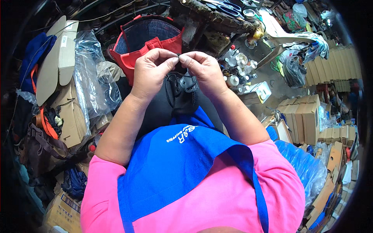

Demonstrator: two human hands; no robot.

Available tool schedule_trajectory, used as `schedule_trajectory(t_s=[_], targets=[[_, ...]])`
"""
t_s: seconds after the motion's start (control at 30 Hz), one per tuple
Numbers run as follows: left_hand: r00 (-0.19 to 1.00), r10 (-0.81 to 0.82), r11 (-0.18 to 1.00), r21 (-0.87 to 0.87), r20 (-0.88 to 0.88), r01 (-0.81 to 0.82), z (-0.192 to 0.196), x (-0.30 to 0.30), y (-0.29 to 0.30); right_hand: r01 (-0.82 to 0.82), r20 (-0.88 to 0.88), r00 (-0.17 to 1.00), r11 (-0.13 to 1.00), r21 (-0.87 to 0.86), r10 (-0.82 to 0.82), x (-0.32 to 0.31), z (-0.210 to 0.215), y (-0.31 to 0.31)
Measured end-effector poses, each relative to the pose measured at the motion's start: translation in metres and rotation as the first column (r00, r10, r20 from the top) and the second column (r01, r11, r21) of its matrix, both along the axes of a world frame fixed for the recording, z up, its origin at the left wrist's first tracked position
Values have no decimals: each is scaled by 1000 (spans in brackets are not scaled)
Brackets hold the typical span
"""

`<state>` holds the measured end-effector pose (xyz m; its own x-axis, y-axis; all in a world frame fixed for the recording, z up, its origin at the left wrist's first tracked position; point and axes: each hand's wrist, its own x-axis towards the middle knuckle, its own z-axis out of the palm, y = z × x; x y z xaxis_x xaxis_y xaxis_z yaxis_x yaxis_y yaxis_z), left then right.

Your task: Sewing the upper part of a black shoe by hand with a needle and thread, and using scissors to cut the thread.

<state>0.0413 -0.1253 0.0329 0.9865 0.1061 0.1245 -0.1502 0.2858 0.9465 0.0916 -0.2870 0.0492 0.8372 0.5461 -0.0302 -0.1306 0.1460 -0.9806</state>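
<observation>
My left hand [152, 72] and my right hand [204, 73] meet at the fingertips, each closed in a pinch of thumb and forefinger. Between them shows a tiny dark bit, too small to name. Just below the hands, a black leather shoe [188, 84] with a lace rests on my lap, and I cannot see all of it. Black cord-like loops lie at its left side. A blue apron [167, 167] covers my front. Behind my left hand stands a red bag [130, 64] with a silvery lining, its top gaping.
Several small bottles [233, 80] stand on the floor to the right of my hands. Scissors [229, 8] lie on the worn bench at the top. Cardboard boxes [299, 116] are stacked at the right. Clear plastic [93, 73] and cardboard sheets [50, 62] crowd the left.
</observation>
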Motion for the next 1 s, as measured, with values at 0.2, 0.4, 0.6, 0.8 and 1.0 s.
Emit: schedule_trajectory(t_s=[0.2,0.4,0.6,0.8,1.0], targets=[[800,135,527,642,584,-558,3,0,-1,28,-405,914,995,98,14,5,-5,-4],[835,-131,558,736,534,-384,12,-3,12,-144,-211,972,976,-166,107,9,-3,-18],[997,-30,796,604,75,-22,10,-10,5,-70,325,922,914,-399,212,4,-2,-21],[986,-158,987,-19,-58,158,-13,-2,7,-170,-47,985,980,-108,166,4,-13,-19],[996,-79,992,96,-51,83,-9,-8,3,-135,-456,865,972,192,210,2,-25,-20]])
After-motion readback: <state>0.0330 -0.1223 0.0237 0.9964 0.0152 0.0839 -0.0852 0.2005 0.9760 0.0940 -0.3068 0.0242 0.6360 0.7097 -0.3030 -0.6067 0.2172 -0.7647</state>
